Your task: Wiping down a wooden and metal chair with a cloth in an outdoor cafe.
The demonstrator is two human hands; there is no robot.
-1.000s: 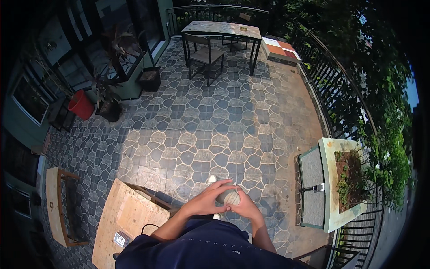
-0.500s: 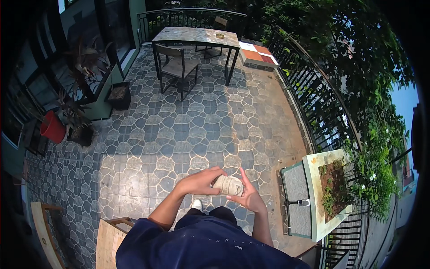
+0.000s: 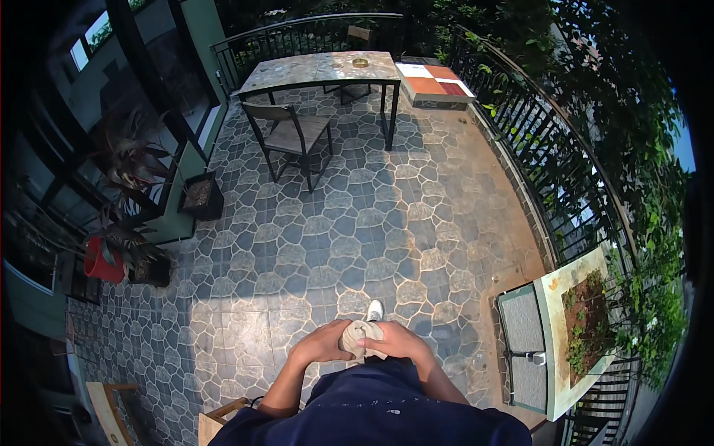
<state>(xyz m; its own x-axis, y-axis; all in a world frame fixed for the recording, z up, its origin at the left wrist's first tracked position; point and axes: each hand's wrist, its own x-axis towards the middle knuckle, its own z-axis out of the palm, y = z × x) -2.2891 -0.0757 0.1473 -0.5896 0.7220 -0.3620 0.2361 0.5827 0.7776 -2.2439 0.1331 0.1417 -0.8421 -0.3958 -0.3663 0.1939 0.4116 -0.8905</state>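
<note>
- At about nine o'clock from me stands a red pot (image 3: pixel 102 260) with a dry spiky plant (image 3: pixel 130 175), beside a dark square planter (image 3: pixel 199 195). A moment ago this pot was more far to the upper left of my view, so my head has turned and I have walked forward on the tiled floor (image 3: pixel 312 245).
- My left hand (image 3: pixel 321 343) is closed around the left side of a small crumpled cloth (image 3: pixel 358 336), fingers curled on it.
- The cloth is pale beige and sits just in front of my body at six o'clock, pressed between both hands. Before, it looked rounder, like a ball; now it looks more squeezed and folded.
- My right hand (image 3: pixel 398 342) covers the cloth from the right, with the fingers laid over its top. Both hands touch each other around it.
- The tip of my white shoe (image 3: pixel 375 310) shows just above the hands.
- At twelve o'clock are a wooden chair (image 3: pixel 294 137) and a long table (image 3: pixel 323 70), now nearer to the middle of the view than before.
- At about three o'clock is a pale planter box (image 3: pixel 576 327) with soil and small weeds, near the black railing (image 3: pixel 547 171).
- In my judgement, I am carrying and working the cloth while walking, and the wooden bench that was near me before is now mostly behind.
</note>
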